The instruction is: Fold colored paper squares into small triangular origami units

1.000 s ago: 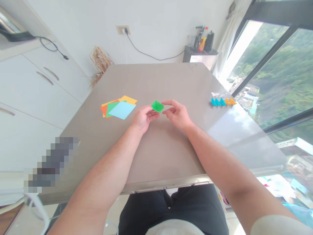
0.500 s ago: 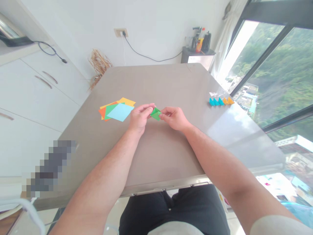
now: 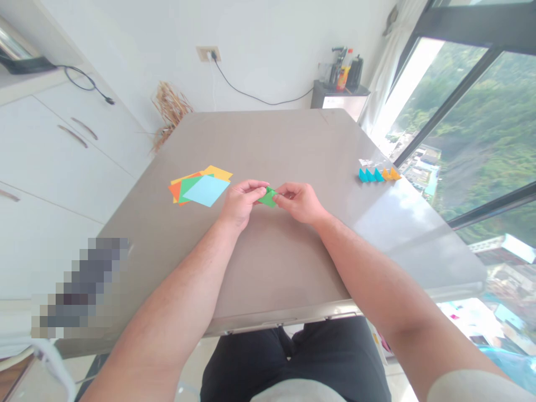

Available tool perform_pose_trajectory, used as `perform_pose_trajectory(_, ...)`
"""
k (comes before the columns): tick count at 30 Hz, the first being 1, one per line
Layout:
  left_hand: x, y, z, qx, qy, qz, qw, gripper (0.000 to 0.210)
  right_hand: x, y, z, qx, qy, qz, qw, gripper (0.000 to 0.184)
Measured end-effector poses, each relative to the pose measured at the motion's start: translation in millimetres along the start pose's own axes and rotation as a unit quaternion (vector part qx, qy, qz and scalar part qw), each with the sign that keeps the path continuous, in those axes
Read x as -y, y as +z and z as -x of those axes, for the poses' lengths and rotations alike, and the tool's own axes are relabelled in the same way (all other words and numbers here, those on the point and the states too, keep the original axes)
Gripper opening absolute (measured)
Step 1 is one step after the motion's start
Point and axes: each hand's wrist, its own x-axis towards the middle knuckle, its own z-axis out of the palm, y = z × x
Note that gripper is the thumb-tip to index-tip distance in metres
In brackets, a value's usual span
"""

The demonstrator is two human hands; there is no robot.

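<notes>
Small folded green paper piece [image 3: 268, 201]: since a second ago its wide-open pocket has narrowed, and the bare right hand [image 3: 300, 202], then just beside it, has moved in to grip it. It is held up between both hands, near the middle of the smooth grey-brown counter [image 3: 276, 262].
Left hand [image 3: 239, 205]: thumb and fingers pinch the paper's left side, the thumb on top.
Right hand: thumb and fingertips pinch the right side; the lower fingers curl out of clear view.
Handling the fold: thin paper probably calls for a light, even pinch from both sides, the edges matched before creasing. Pressing too hard or unevenly could skew the point or crush the pocket.
Loose pile of flat paper sheets [image 3: 207, 190]: left of the hands, light blue on top, green, orange and yellow beneath.
Row of pointed folded papers: well apart at the counter's right edge, three blue [image 3: 370, 176], two orange [image 3: 395, 175].
</notes>
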Motion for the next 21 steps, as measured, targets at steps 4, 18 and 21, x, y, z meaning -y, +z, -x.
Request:
perform_pose_trajectory(4, 0.2, -0.7, -0.5, 0.012, 0.013, -0.002, 1.0, 0.015, -2.4, 1.2, -0.2, -0.008, -0.003, -0.004, 1.0, 0.022)
perform_pose_trajectory(18, 2.4, -1.1, -0.4, 0.005, 0.057, -0.017, 0.998, 0.017, -1.3, 5.4, 2.0, -0.054, -0.118, 0.002, 0.992, 0.014)
perform_pose_trajectory(21, 2.3, -0.2, 0.2, 0.009, 0.063, -0.007, 0.998, 0.016, -3.3, 8.0, 2.3, -0.062, -0.169, 0.007, 0.984, 0.011)
